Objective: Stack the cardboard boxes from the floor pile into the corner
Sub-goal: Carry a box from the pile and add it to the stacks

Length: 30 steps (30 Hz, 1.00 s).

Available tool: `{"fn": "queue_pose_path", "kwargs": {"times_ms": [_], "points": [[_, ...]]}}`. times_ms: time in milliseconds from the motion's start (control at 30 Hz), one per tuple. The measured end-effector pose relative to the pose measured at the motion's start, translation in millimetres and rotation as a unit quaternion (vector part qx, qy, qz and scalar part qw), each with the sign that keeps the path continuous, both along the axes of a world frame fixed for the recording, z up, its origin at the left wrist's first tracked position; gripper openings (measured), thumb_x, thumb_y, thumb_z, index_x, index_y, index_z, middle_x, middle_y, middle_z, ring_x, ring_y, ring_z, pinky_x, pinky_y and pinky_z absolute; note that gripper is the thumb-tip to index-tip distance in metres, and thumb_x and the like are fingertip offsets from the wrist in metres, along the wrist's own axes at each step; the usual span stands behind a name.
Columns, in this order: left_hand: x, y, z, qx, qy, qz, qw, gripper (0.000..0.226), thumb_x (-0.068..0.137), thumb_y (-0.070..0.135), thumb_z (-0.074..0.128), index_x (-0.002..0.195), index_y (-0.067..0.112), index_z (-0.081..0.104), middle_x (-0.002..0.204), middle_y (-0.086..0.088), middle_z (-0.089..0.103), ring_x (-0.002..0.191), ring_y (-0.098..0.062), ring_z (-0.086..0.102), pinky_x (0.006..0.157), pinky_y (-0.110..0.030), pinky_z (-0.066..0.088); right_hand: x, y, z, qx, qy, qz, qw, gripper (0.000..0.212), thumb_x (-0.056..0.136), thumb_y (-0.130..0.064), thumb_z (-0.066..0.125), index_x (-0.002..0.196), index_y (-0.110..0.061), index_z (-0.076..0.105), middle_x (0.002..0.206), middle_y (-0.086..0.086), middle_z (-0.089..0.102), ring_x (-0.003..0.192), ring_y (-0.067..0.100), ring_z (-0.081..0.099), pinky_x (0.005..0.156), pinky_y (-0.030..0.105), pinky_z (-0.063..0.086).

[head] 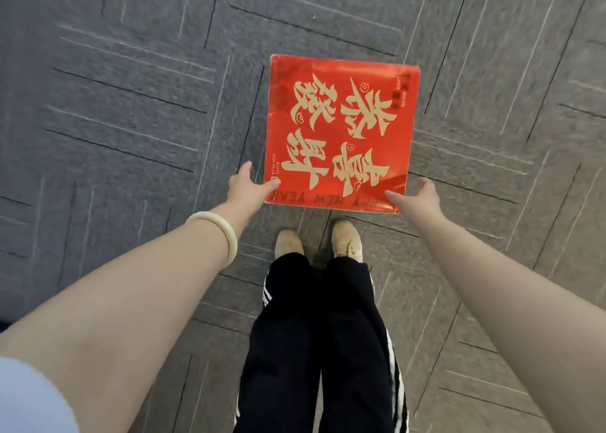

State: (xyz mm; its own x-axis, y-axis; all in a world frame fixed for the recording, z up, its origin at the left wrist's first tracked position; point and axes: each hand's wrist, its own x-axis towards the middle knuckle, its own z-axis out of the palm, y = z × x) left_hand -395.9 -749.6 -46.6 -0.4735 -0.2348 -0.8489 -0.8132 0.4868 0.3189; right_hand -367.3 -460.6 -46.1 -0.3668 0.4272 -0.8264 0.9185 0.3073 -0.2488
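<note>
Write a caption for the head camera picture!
Left hand and right hand hold a red box by its near corners over grey carpet.

Pale cream bangle (216,236) at the wrist of the left hand (244,186); light blue sleeve (29,396), possibly short; black trousers (314,350) with white side stripes; beige shoes (288,242).
</note>
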Motion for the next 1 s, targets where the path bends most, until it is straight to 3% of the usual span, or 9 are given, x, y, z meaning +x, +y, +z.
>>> {"fn": "queue_pose_path", "kwargs": {"times_ms": [67, 133, 233, 400, 500, 600, 800, 900, 1000], "points": [[-4, 0, -30, 0.013, -0.02, 0.034, 0.999, 0.093, 0.079, 0.045, 0.069, 0.149, 0.027, 0.01, 0.155, -0.006, 0.017, 0.138, -0.029, 0.029, 0.107, -0.053, 0.034, -5, 2, -29, 0.001, -0.004, -0.016, 1.0, 0.094, 0.079, -0.036, 0.073, 0.149, -0.015, 0.013, 0.153, 0.009, 0.024, 0.139, 0.029, 0.029, 0.109, 0.045, 0.029], [-4, 0, -52, 0.053, -0.051, 0.075, 0.994, 0.093, 0.077, 0.046, 0.07, 0.149, 0.024, 0.014, 0.151, -0.006, 0.031, 0.135, -0.027, 0.036, 0.106, -0.05, 0.033, -6, -1, -51, -0.036, -0.003, -0.029, 0.999, 0.091, 0.076, -0.037, 0.075, 0.146, -0.016, 0.021, 0.146, 0.007, 0.038, 0.134, 0.028, 0.039, 0.108, 0.043, 0.035], [-4, 6, -64, 0.109, -0.087, 0.122, 0.983, 0.063, 0.083, 0.043, 0.065, 0.135, 0.018, 0.039, 0.131, -0.001, 0.055, 0.115, -0.02, 0.052, 0.089, -0.038, 0.034, -7, -5, -63, -0.067, 0.006, -0.054, 0.996, 0.078, 0.073, -0.035, 0.078, 0.137, -0.015, 0.037, 0.128, 0.003, 0.056, 0.118, 0.022, 0.053, 0.101, 0.041, 0.044], [-13, 6, -36, 0.127, -0.017, 0.127, 0.984, 0.046, 0.086, 0.041, 0.062, 0.125, 0.018, 0.052, 0.118, 0.002, 0.064, 0.103, -0.014, 0.06, 0.08, -0.027, 0.044, -20, -1, -32, -0.091, 0.039, -0.059, 0.993, 0.06, 0.079, -0.034, 0.073, 0.13, -0.017, 0.047, 0.119, -0.004, 0.06, 0.108, 0.016, 0.058, 0.091, 0.033, 0.047], [-30, 5, 0, 0.124, 0.022, 0.143, 0.982, 0.045, 0.084, 0.046, 0.062, 0.121, 0.02, 0.057, 0.112, 0.003, 0.067, 0.102, -0.015, 0.063, 0.091, -0.034, 0.048, -38, -2, 7, -0.111, 0.07, -0.074, 0.989, 0.052, 0.083, -0.034, 0.069, 0.128, -0.018, 0.048, 0.116, -0.004, 0.061, 0.105, 0.014, 0.058, 0.088, 0.032, 0.048], [-53, 12, 53, 0.119, 0.058, 0.153, 0.979, 0.045, 0.085, 0.049, 0.059, 0.12, 0.02, 0.058, 0.109, 0.004, 0.067, 0.101, -0.015, 0.062, 0.079, -0.026, 0.044, -61, 0, 57, -0.113, 0.104, -0.088, 0.984, 0.055, 0.078, -0.039, 0.072, 0.125, -0.019, 0.052, 0.116, -0.001, 0.064, 0.105, 0.019, 0.061, 0.093, 0.041, 0.05], [-100, 29, 186, 0.153, 0.139, 0.128, 0.97, 0.036, 0.091, 0.044, 0.053, 0.121, 0.025, 0.057, 0.109, 0.008, 0.066, 0.1, -0.009, 0.061, 0.077, -0.025, 0.045, -100, 22, 186, -0.166, 0.165, -0.115, 0.965, 0.049, 0.081, -0.043, 0.067, 0.123, -0.023, 0.051, 0.114, -0.004, 0.062, 0.102, 0.017, 0.059, 0.086, 0.035, 0.048], [-114, 41, 255, 0.171, 0.171, 0.094, 0.966, 0.046, 0.085, 0.055, 0.054, 0.123, 0.029, 0.057, 0.115, 0.007, 0.066, 0.11, -0.015, 0.059, 0.093, -0.036, 0.044, -103, 39, 259, -0.2, 0.197, -0.137, 0.95, 0.051, 0.081, -0.042, 0.068, 0.125, -0.02, 0.051, 0.114, -0.001, 0.065, 0.1, 0.019, 0.063, 0.076, 0.032, 0.051], [-121, 64, 316, 0.208, 0.205, 0.079, 0.953, 0.055, 0.082, 0.06, 0.055, 0.124, 0.025, 0.055, 0.113, 0.006, 0.066, 0.107, -0.014, 0.06, 0.083, -0.029, 0.045, -92, 57, 324, -0.214, 0.238, -0.158, 0.934, 0.055, 0.081, -0.043, 0.068, 0.127, -0.02, 0.048, 0.115, 0.001, 0.065, 0.098, 0.017, 0.064, 0.068, 0.028, 0.049]]}}
